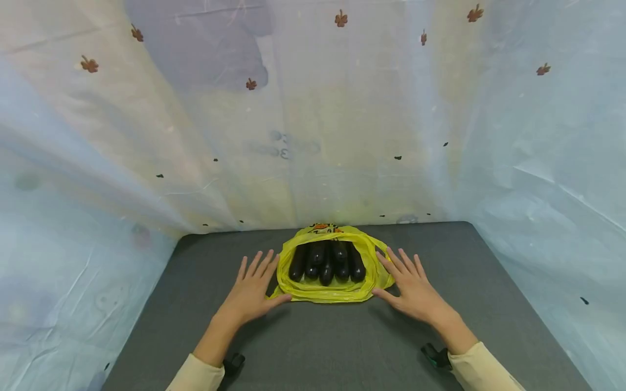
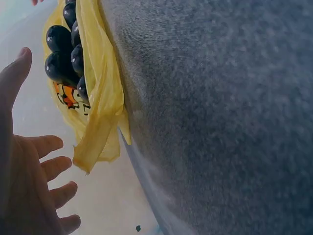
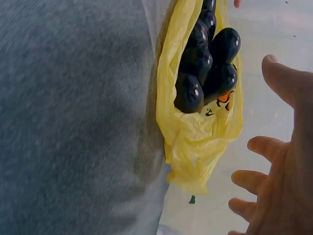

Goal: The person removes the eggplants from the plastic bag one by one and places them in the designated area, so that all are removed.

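Left grip (image 1: 251, 293) and right grip (image 1: 413, 293) are hovering wide with nothing held beside the yellow plastic bag (image 1: 324, 296) of eggplants (image 1: 326, 269) on the counter (image 1: 323, 347), probably just reaching, so the next move is likely needing curled fingers.

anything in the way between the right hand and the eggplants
Only the right side of the yellow bag stands between the right hand and the eggplants. The bag's mouth is open, so nothing visible covers them from above.
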Tool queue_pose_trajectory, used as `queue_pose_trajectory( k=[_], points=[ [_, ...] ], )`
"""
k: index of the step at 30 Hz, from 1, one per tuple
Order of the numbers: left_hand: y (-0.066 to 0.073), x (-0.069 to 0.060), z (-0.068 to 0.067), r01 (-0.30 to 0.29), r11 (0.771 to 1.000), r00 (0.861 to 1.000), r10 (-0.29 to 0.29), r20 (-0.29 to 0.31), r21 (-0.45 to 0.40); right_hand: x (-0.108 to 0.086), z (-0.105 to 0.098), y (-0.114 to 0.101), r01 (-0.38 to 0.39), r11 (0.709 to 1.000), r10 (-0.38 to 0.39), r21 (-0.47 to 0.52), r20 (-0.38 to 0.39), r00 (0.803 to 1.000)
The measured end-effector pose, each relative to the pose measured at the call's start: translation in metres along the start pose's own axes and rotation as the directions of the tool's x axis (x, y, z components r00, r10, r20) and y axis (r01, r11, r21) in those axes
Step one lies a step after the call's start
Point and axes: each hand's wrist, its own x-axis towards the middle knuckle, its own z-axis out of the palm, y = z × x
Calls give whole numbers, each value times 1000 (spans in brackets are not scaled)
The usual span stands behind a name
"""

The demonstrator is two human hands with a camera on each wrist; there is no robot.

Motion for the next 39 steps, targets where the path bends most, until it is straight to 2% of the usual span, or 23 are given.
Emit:
queue_pose_trajectory(
  k=[7,13,21,29,39],
  points=[
    [1,8,2,-6,1000,999,6,48,-7,9,5,-8,61,997,-61,54,-5,998],
    [0,15,7,0,1000,997,0,73,7,17,10,-14,82,993,-82,82,-3,997],
    [3,23,10,-6,1000,996,5,85,9,26,17,-22,51,988,-53,144,10,999],
    [7,28,15,8,1000,995,-9,97,10,35,21,-35,50,962,-61,267,31,998],
    [12,31,20,-2,1000,997,2,74,-9,46,31,-43,-6,957,0,289,21,1000]
  ],
)
